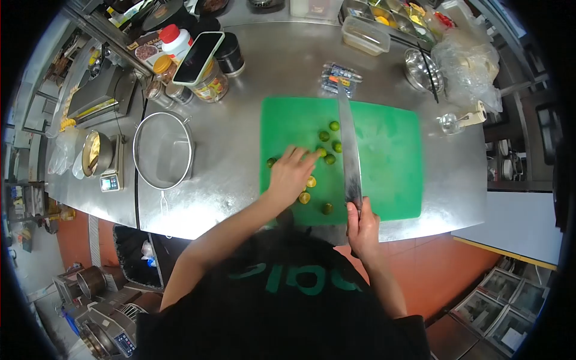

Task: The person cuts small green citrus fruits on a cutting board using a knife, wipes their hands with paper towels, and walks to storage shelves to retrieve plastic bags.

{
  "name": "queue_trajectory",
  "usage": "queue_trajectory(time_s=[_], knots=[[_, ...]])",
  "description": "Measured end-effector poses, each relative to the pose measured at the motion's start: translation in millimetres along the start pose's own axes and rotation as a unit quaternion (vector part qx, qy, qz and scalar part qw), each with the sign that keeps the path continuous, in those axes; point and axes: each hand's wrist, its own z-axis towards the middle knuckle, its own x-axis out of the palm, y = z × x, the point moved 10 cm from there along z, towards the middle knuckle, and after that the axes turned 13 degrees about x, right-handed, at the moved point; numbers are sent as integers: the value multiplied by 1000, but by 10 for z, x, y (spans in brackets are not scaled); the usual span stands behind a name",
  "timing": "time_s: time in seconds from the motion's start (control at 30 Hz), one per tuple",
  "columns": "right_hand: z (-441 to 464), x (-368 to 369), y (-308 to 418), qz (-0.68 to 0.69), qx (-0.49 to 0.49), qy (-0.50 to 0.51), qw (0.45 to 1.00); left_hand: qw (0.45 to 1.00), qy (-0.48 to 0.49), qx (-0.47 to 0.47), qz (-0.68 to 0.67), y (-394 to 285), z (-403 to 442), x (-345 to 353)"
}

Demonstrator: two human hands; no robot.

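Note:
My right hand (pixel 362 229) grips the handle of a long knife (pixel 350 144), its blade pointing away from me over the green cutting board (pixel 390 162). My left hand (pixel 292 174) is over the left part of the board, fingers stretched and somewhat apart. Its fingertips are at a small green lime (pixel 322 152); whether they press on it I cannot tell. Several whole limes lie nearby, among them one lime (pixel 334 126) near the blade and another lime (pixel 327 208) near the front edge. Cut lime halves (pixel 305 197) with yellowish flesh sit beside my left hand.
A mesh strainer (pixel 163 150) stands left of the board. Beyond it are jars and a phone (pixel 200 58). Packaged pens (pixel 340 80) lie behind the board. A plastic container (pixel 365 36), a metal bowl (pixel 423 71) with chopsticks and a plastic bag (pixel 468 66) are at the back right.

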Motion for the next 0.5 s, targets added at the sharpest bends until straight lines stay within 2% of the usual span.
queue_trajectory(time_s=[0.03, 0.07, 0.13, 0.17, 0.23, 0.27, 0.3, 0.33, 0.37, 0.4, 0.43, 0.47, 0.5], knots=[[-19, -52, -1, -12, -28, -24, 999, 998, 32, 43, 31, -17, 122, 195], [-33, -51, -26, -14, -32, -27, 999, 998, 27, 45, 32, 34, 180, 331], [-67, -40, -40, 13, -23, -33, 999, 970, 221, 75, 74, 60, 164, 856], [-82, 1, -114, 19, 36, -6, 999, 970, 220, 75, 75, 90, 115, 895], [-102, 94, -101, 16, 28, 10, 999, 989, 143, 15, 35, 182, 67, 620], [-126, 172, -90, 13, 22, 27, 999, 997, 54, -56, -17, 281, -52, 318], [-125, 231, 61, 4, -28, 27, 999, 989, -35, -125, -66, 372, -208, -83], [-90, 302, 45, 9, -25, 31, 999, 965, -66, -232, -99, 594, -491, -344], [-87, 564, 25, -48, -41, 108, 992, 928, -99, -337, -128, 817, -861, -598], [-107, 833, -15, -105, -60, 182, 976, 919, -134, -346, -132, 948, -1212, -827], [-134, 1046, -22, -120, -89, 220, 964, 842, -195, -439, -246, 1091, -1707, -865], [-122, 1159, -56, -118, -92, 225, 963, 780, -209, -505, -305, 1062, -2020, -910], [-188, 1356, -53, -145, -127, 277, 941, 728, -202, -559, -342, 1023, -2315, -858]])
